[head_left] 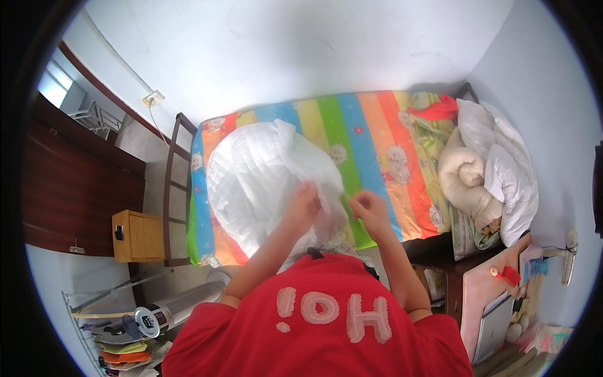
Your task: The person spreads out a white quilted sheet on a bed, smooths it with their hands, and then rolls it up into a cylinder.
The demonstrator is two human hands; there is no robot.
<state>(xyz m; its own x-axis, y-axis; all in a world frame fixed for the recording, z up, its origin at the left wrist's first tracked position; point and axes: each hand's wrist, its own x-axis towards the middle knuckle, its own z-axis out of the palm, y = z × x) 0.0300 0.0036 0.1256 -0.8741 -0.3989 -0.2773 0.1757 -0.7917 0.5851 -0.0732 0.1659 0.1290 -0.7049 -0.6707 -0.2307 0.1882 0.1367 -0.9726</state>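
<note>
red shirt (pixel 317 342), hands (pixel 304 204) (pixel 372 212) at quilt (pixel 248 179), stack (pixel 125 356) in rack (pixel 75 310)

Pale walls (pixel 352 50), dark brown door (pixel 75 188)

The person wears a bright red T-shirt (pixel 251 342) with short, loose sleeves (pixel 198 330). Chunky, pale pink lettering (pixel 319 309) with a fuzzy-looking texture crosses its front, appearing upside down. Left grip (pixel 306 204), right grip (pixel 369 210) and forearms (pixel 267 248) are bare.

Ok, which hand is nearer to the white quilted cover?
Left: the left hand is over the white quilted cover; the right hand is just beyond its right edge, over the striped sheet.
</note>
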